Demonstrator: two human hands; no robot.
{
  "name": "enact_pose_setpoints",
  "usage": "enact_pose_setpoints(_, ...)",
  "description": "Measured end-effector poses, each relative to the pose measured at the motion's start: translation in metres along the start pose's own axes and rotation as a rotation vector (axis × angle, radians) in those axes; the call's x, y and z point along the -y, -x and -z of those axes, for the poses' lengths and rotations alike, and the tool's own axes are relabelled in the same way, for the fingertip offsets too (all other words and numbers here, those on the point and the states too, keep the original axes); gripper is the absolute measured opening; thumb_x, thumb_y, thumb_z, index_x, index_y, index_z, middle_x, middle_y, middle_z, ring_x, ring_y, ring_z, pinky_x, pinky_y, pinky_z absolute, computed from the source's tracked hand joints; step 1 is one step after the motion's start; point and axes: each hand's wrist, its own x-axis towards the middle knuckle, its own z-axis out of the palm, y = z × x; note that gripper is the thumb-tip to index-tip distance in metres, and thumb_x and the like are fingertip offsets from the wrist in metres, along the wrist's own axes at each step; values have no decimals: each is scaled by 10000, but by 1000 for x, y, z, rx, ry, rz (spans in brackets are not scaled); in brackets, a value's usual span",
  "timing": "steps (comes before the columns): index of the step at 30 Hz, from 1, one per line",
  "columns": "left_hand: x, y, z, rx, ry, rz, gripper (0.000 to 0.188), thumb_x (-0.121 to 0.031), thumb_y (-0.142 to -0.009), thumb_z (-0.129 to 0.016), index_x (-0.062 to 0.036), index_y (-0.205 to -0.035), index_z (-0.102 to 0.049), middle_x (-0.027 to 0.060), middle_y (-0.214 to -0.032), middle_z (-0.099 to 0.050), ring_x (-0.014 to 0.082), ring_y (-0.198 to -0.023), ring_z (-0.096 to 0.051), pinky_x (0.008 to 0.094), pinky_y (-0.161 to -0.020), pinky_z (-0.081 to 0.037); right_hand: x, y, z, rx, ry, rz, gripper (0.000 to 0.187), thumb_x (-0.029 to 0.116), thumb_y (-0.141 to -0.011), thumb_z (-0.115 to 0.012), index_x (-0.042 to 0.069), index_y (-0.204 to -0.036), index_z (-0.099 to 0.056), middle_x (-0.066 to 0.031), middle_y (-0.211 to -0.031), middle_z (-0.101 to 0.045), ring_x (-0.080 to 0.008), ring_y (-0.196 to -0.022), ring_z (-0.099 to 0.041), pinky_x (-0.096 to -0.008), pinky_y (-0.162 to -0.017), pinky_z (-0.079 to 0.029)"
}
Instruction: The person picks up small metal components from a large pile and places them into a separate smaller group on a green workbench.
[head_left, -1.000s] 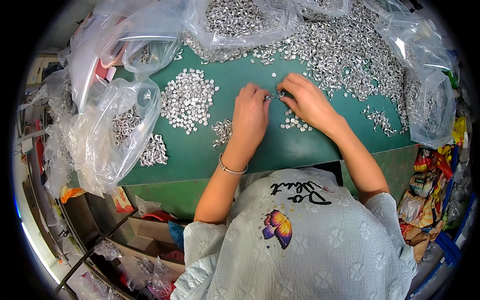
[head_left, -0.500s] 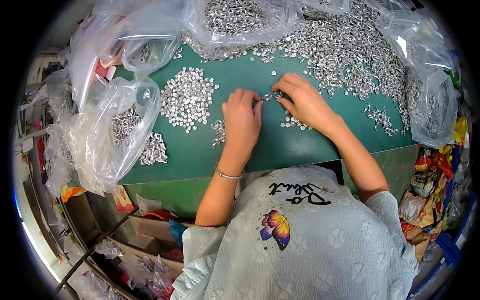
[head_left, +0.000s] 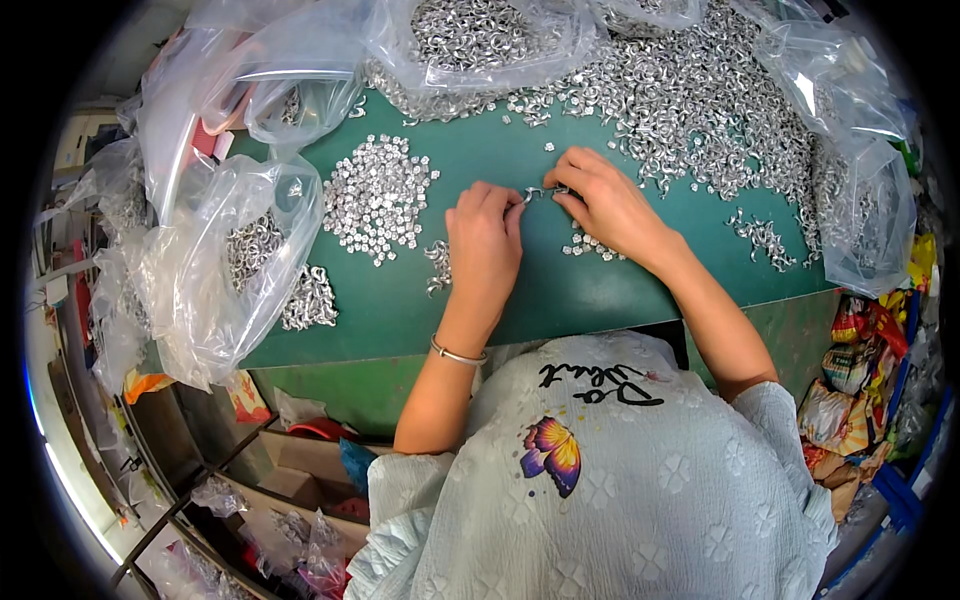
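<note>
My left hand point(head_left: 484, 228) is closed in a pinch at the middle of the green table, holding one end of a small curved silver metal piece point(head_left: 532, 194). Facing it, my right hand point(head_left: 608, 203) pinches another small silver piece point(head_left: 556, 189), partly covered by its fingertips. The two pieces sit close together in the gap between my hands; whether they touch, I cannot tell. Beneath my right wrist lies a small group of little blocky silver pieces point(head_left: 592, 246). Beside my left wrist is a little heap of curved pieces point(head_left: 438, 267).
A pile of blocky silver pieces point(head_left: 376, 195) lies to the left on the green table point(head_left: 590, 300). Curved pieces point(head_left: 690, 110) spread widely over the far right. Clear plastic bags point(head_left: 215, 290) of metal parts stand around the edges. A smaller cluster point(head_left: 762, 242) lies at right.
My hands have barely moved. The metal between them has turned: an oval shape showed before, and a thinner curved outline shows now.
</note>
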Motion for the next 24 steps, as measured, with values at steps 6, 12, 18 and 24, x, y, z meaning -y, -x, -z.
enact_pose_setpoints(6,-9,-2,7,35,-119,-32,129,-62,-777,-698,-49,-886,-628,77,-901,-585,272,-871,-557,388,-730,-388,5,-2,2,6,-46,-16,225,35,-786,-668,32,-1007,-625,-115,-942,-559,-322,-947,-559,-421,-821,-472)
enact_pose_setpoints(12,-9,0,1,16,-126,-70,179,-87,-747,-755,-48,-869,-628,66,-838,-576,244,-817,-570,368,-702,-392,4,-4,-2,66,-54,-20,233,65,-785,-686,37,-1011,-638,-112,-927,-555,-319,-934,-559,-423,-801,-471)
enact_pose_setpoints(18,-7,-3,-10,-50,-154,-77,153,-78,-751,-749,-38,-847,-637,75,-786,-580,246,-766,-580,370,-678,-408,1,-5,-3,54,-47,-12,201,65,-780,-691,29,-967,-625,-115,-910,-550,-321,-912,-561,-428,-768,-471)
enact_pose_setpoints(24,-4,2,-8,-138,-27,-54,79,-8,-765,-703,2,-818,-645,108,-765,-621,258,-678,-618,335,-610,-483,7,-7,0,120,-103,2,174,28,-802,-666,3,-948,-574,-133,-930,-542,-340,-873,-563,-425,-744,-459)
